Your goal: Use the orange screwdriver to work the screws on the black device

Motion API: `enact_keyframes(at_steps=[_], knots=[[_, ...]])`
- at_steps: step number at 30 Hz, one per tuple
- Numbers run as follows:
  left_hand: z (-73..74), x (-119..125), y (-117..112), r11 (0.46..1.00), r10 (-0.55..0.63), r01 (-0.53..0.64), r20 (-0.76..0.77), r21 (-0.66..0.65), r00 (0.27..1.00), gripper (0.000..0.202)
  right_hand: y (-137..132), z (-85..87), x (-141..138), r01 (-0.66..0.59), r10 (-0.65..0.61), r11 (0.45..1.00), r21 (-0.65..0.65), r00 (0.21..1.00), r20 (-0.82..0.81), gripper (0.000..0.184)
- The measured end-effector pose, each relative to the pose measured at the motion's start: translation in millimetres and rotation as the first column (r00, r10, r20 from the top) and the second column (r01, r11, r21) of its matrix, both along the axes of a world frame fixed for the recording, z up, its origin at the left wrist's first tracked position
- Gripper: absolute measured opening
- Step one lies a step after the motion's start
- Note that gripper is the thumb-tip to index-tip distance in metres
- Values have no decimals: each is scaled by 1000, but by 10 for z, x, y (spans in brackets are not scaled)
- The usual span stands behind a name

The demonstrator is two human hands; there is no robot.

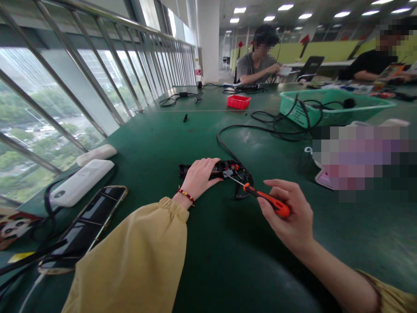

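On the green table lies a black corded device (215,170) with its casing opened, showing red and other coloured wires at its right end. My left hand (199,174) is wrapped over its middle, pressing it to the table. My right hand (289,213) holds a screwdriver (269,201) by its orange and black handle, fairly loosely, with the index finger lifted away. The screwdriver's shaft points left and its tip meets a small grey part in the opened end. Part of the device is hidden under my left hand.
A black cable (234,127) runs from the device toward a green basket (339,106). A red tray (239,102) sits farther back. At left lie a phone (87,226) and a white power bank (83,182), beside metal railings. Two people sit across the table.
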State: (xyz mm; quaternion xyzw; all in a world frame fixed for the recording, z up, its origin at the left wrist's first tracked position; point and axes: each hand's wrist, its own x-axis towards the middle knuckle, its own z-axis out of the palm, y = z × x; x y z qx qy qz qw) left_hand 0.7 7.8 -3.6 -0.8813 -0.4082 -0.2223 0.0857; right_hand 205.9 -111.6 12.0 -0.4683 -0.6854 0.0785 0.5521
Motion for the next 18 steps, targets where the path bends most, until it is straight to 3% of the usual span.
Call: enact_keyframes(at_steps=[4, 9, 14, 18], knots=[[10, 6, -6, 1000, 0, 0, -4, 1, 1000, 49, 16, -8, 6, 39, -36, 988, 149, 999, -25, 38], [19, 5, -11, 1000, 0, 0, -23, 5, 1000, 49, 16, -11, 5, 5, -5, 1000, -2, 999, 40, 21], [6, -6, -3, 1000, -15, 15, -2, -19, 1000, 48, 29, -14, 19, 40, -40, 984, 173, 999, -5, 35], [18, 1, -20, 999, -27, 27, 19, -33, 999, 48, 10, -19, 20, 22, -22, 1000, -2, 997, 77, 22]])
